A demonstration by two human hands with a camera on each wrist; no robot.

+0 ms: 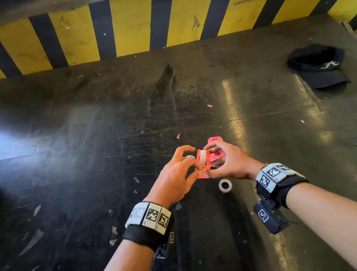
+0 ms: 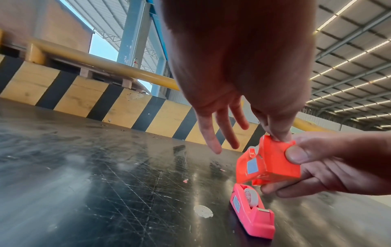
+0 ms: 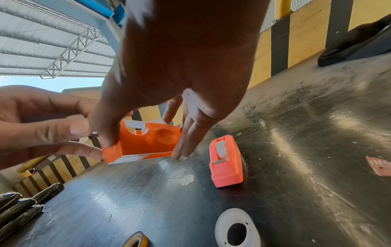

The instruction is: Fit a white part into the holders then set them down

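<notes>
Orange dispenser [image 1: 203,163] held above the surface [image 1: 87,169], just before the pink dispenser [image 2: 251,212]. Right hand [image 1: 228,163] pinches its ends; left hand [image 1: 178,176] pinches the near end. Looks light, rigid, slick plastic; best gripped by flat sides.

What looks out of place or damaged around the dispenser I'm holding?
Nothing is broken on the orange tape dispenser that the left hand and right hand hold. The black table is heavily scratched and strewn with torn scraps. A loose tape roll lies beside the right wrist, and a black cap sits far right.
</notes>
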